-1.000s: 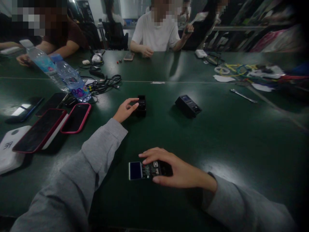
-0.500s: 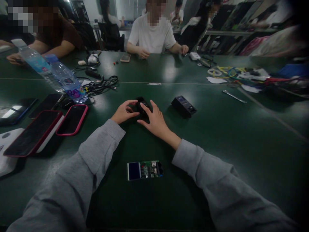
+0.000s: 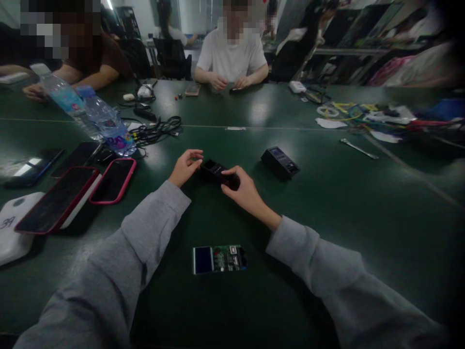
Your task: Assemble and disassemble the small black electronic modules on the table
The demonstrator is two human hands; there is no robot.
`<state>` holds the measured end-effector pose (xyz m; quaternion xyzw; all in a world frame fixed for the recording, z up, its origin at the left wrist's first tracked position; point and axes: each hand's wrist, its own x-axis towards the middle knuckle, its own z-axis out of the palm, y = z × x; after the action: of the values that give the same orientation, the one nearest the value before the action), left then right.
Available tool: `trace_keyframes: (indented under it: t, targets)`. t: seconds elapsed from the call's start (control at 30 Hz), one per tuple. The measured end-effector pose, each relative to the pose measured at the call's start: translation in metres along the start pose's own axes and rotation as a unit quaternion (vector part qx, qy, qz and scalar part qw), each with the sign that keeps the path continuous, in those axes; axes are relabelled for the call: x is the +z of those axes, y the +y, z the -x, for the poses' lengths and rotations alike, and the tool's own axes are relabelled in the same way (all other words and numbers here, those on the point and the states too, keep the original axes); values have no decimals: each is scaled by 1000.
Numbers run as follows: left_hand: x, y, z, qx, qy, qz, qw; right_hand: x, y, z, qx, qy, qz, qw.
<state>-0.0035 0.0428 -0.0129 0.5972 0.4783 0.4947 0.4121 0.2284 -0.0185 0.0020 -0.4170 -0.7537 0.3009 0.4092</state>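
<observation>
A black plastic device casing (image 3: 214,168) with a square window lies on the dark green table ahead of me. My right hand (image 3: 241,186) grips its right end between thumb and fingers. Beside its left end is my left hand (image 3: 186,167), fingers loosely bent and apart, with nothing held in it. Closer to me lies a green circuit board (image 3: 227,258) with a dark square screen (image 3: 202,260) on its left part. A second black device (image 3: 280,162), box-shaped with a small screen, rests to the right of my hands.
Phones (image 3: 113,180), two plastic bottles (image 3: 109,126) and black cables (image 3: 160,130) crowd the left side. A wrench (image 3: 359,148) and tangled coloured wires (image 3: 378,114) lie at right. Across the table sits a person in a white shirt (image 3: 232,58), both hands on the tabletop.
My right hand has shifted to the casing's right end and closed on it, uncovering its window. My left hand has drawn slightly back. The person opposite has brought both hands together.
</observation>
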Motion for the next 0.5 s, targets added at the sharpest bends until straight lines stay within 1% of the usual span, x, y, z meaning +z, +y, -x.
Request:
trace_keyframes:
  t: [0.1, 0.17, 0.23, 0.27, 0.33, 0.4, 0.43, 0.5]
  targets:
    - [1, 2, 1, -4, 16, 5, 1000, -14, -16, 23, 36, -60, -117, 991]
    - [2, 3, 1, -13, 28, 4, 1000, -27, -33, 43, 20, -68, -131, 989]
    - [2, 4, 2, -24, 23, 0, 999, -40, -53, 63, -42, -57, -105, 992]
    - [2, 4, 2, -28, 16, -5, 999, -47, -62, 71, -77, -71, -99, 990]
    - [1, 4, 2, -31, 0, -17, 999, -57, -74, 85, -140, -122, -93, 978]
    - [0, 4, 3, -27, -11, -27, 999, -62, -77, 94, -199, -173, -62, 963]
    - [0, 4, 3, -25, -14, -31, 999, -62, -76, 97, -226, -188, -36, 955]
    - [-1, 5, 3, -21, -18, -39, 999, -60, -70, 101, -274, -194, 17, 942]
